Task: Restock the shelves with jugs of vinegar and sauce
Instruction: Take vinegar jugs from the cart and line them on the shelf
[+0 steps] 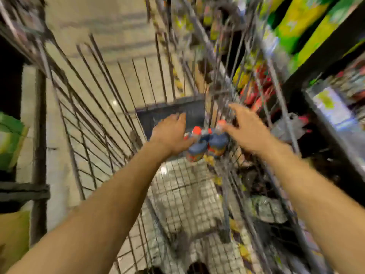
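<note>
At the six o'clock edge of my view both forearms come in, the left one from seven o'clock and the right from four o'clock, and they converge toward the middle over a wire shopping cart (pixel 183 194) whose mesh floor shows pale tiles beneath it. Everything is smeared with motion blur, so I read fine detail with care. Near the centre, the left hand (pixel 170 136) lies back-up, fingers extended toward twelve o'clock, its thumb side touching a cluster of jugs (pixel 207 143); I cannot tell whether the fingers curl round anything below. At about two o'clock from it, the right hand (pixel 244 128) is spread, fingers relaxed and straight, with its thumb close against one orange cap, gripping nothing that I can see. The jugs sit between the two hands in the far right part of the cart floor, against its right wire wall: blue upper bodies, orange caps, orange-yellow labels lower down; their count is unclear to me. Just beyond them at twelve o'clock stands a dark panel (pixel 171 113) at the cart's far end. Out at one to three o'clock run the shelves (pixel 324 54), dark-edged, holding green-and-yellow packs above and red packets lower.
</note>
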